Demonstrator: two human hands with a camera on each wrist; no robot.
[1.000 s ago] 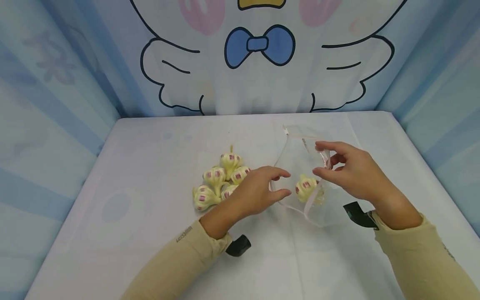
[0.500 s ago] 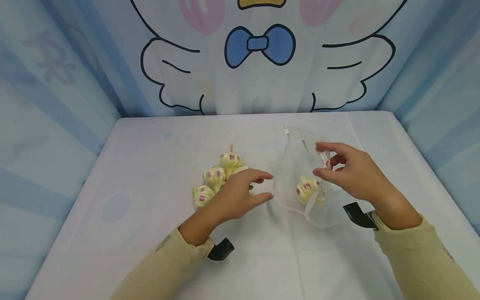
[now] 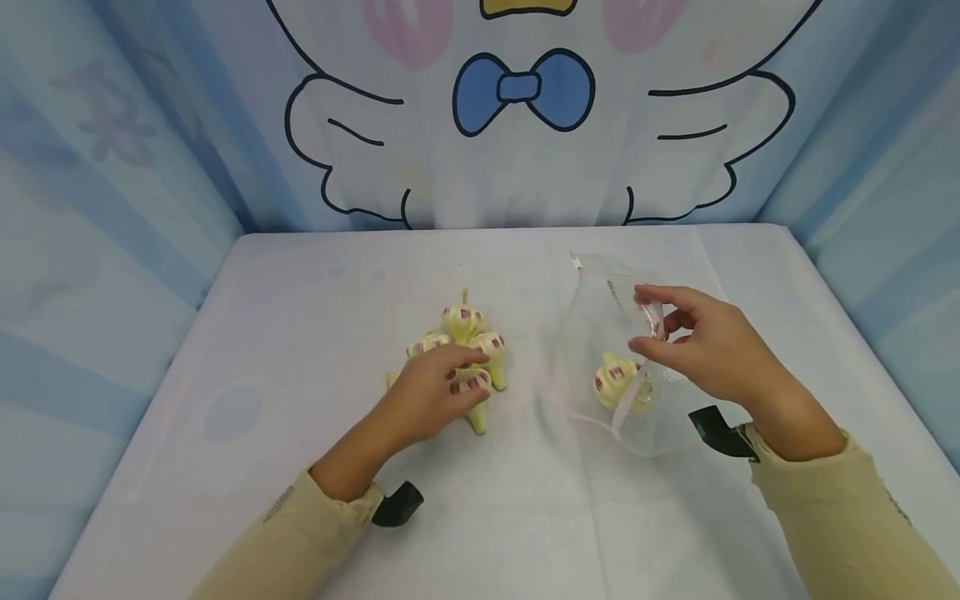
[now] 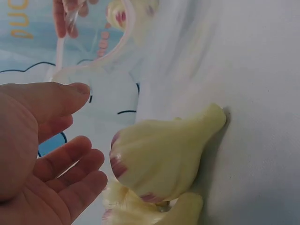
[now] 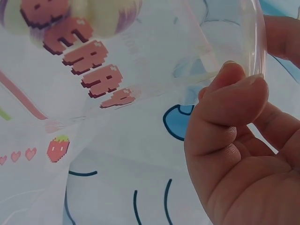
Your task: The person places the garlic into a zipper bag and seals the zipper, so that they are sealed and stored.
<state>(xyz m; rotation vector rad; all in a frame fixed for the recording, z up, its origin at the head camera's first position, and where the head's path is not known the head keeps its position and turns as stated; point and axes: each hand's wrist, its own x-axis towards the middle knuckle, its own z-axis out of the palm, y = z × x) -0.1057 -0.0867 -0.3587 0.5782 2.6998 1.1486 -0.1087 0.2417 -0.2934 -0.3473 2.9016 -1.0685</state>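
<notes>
My left hand [image 3: 427, 396] is over a cluster of garlic bulbs. Its fingers are relaxed and parted from the thumb, holding nothing. In the left wrist view a pale yellow garlic bulb [image 4: 157, 157] with purple patches lies just beyond the fingertips, apart from them. The hand partly hides the cluster in the head view, where a garlic bulb [image 3: 489, 346] shows past the fingers. My right hand [image 3: 701, 337] pinches the edge of a clear plastic bag [image 5: 154, 65] printed with red pixel letters. Inside the bag sits one garlic bulb [image 3: 615, 379].
A white cloth covers the table [image 3: 247, 333]. Behind it hangs a blue curtain [image 3: 517, 167] with a cartoon print, and more curtain [image 3: 97, 292] flanks the left side. The bag lies to the right of the cluster, its pink-edged mouth facing left.
My left hand has drawn back leftward from the bag's mouth to the garlic cluster, uncovering the bulbs on its right side. The right hand and the bag have hardly moved.
</notes>
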